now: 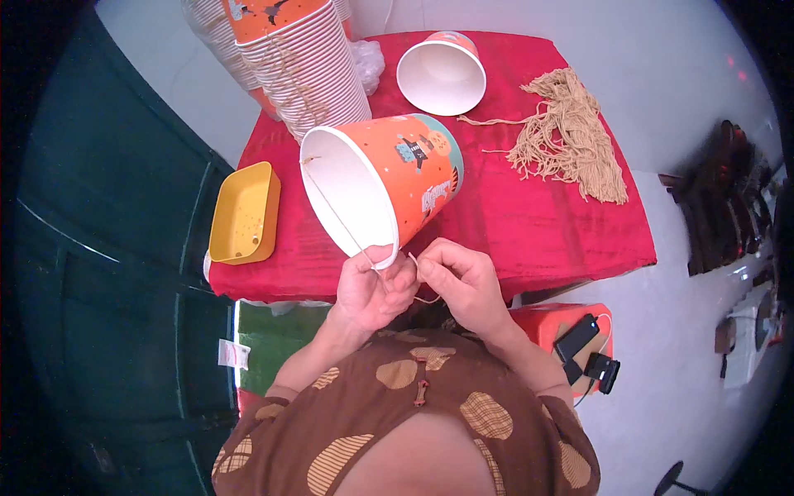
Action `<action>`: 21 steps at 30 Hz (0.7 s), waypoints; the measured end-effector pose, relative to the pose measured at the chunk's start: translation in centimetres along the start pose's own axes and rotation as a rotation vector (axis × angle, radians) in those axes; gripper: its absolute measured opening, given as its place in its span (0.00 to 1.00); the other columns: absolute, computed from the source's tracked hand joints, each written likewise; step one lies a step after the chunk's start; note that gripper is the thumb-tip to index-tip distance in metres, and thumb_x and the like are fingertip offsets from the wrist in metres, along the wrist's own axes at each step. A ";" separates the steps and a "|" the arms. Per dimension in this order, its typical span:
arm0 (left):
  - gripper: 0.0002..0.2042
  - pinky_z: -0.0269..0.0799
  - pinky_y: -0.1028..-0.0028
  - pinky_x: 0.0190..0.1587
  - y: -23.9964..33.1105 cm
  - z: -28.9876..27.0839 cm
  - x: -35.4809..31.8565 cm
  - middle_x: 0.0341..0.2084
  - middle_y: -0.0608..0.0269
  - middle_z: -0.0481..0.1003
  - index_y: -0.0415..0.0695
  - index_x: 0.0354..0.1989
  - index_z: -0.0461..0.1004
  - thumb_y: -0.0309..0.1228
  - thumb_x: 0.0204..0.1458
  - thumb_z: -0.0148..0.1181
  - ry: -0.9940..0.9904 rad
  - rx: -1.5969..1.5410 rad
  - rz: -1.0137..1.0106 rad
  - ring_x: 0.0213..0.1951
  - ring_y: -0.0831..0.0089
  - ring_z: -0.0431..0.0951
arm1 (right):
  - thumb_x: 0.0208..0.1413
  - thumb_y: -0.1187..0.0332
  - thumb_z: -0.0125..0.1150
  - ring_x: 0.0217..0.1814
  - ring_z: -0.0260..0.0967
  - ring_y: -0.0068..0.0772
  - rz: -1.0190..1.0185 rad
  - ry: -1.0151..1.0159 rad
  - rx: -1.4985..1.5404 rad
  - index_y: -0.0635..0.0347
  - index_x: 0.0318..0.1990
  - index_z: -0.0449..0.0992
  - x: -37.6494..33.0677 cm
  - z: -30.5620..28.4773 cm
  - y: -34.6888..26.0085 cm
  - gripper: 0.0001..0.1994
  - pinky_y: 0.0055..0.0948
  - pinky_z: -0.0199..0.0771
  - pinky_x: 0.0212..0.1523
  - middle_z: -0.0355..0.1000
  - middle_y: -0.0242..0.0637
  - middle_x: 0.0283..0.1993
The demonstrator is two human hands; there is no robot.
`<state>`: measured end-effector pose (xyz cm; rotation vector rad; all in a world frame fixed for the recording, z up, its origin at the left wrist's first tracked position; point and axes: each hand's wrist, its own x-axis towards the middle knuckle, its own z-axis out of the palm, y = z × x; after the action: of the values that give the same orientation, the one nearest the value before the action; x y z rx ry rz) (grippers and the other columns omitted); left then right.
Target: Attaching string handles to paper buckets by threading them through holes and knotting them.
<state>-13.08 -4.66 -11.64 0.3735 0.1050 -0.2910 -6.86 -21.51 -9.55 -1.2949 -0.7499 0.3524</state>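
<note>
An orange printed paper bucket [405, 178] with a white inside lies tilted on its side above the near part of the table, its mouth toward the lower left. My left hand [372, 293] is closed on the near edge of its rim. A thin tan cord [337, 208] is fixed at the rim's far left side and stretches across the mouth to my left hand. Close beside it, my right hand [465, 283] pinches the cord's free end near the rim. A short loop of cord hangs between the two hands. My left fingertips are partly hidden.
A red cloth [538, 240] covers the table. Nested buckets [306, 74] rise at the back left, another bucket [442, 76] lies behind, and a bundle of tan cords [571, 136] lies right. A yellow tray [245, 213] sits left; a red stool [538, 322] holds black devices.
</note>
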 end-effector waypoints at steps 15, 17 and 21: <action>0.18 0.57 0.75 0.11 -0.2 0.4 -0.1 0.14 0.58 0.68 0.44 0.16 0.65 0.41 0.53 0.47 0.085 0.033 0.019 0.11 0.69 0.62 | 0.62 0.73 0.52 0.34 0.67 0.19 0.027 -0.057 0.112 0.67 0.31 0.75 0.1 0.3 -0.5 0.09 0.22 0.67 0.36 0.70 0.32 0.31; 0.17 0.57 0.76 0.10 -0.3 0.9 -0.1 0.13 0.58 0.67 0.44 0.16 0.65 0.41 0.53 0.48 0.104 0.045 0.042 0.10 0.70 0.61 | 0.63 0.71 0.51 0.35 0.65 0.18 0.034 -0.065 0.103 0.67 0.31 0.73 0.1 0.3 -0.5 0.10 0.21 0.65 0.37 0.70 0.30 0.31; 0.17 0.57 0.76 0.10 -0.2 0.9 -0.1 0.13 0.59 0.68 0.44 0.16 0.66 0.40 0.53 0.48 0.105 0.051 0.019 0.09 0.71 0.61 | 0.62 0.72 0.52 0.34 0.68 0.20 0.021 -0.057 0.119 0.67 0.30 0.74 0.2 0.3 -0.3 0.10 0.22 0.68 0.36 0.70 0.32 0.31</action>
<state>-13.16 -5.15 -10.82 0.4402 0.1977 -0.2557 -6.98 -21.28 -9.20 -1.1849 -0.7527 0.4463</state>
